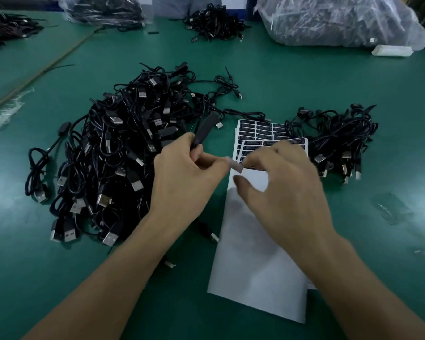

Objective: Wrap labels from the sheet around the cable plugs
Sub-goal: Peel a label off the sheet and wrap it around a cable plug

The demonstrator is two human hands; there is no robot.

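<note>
The left hand is gripping one black cable plug between thumb and curled fingers. It is holding the plug tilted up and away over the green table, probably so that its body is standing clear for wrapping. Its forefinger is reaching right toward a small pale label at the edge of the label sheet. The right hand is hovering over the sheet's printed rows with its fingers bent and its thumb apart beneath. It is blurred, so I cannot tell whether it is pinching that label or only touching it. The sheet is lying between the two nearest heaps, just under both hands, which is likely keeping each reach short. At least two sheets seem to be overlapping there, their near ends already stripped white. The big pile of cables is sitting at the left, by the hand that is picking. The smaller pile is lying at the right, touching the sheet's far corner, and is perhaps taking the finished ones. Counted: two hands, one plug in hand and two heaps close by. Farther back are a third heap, two plastic bags of cables and one white block.
</note>
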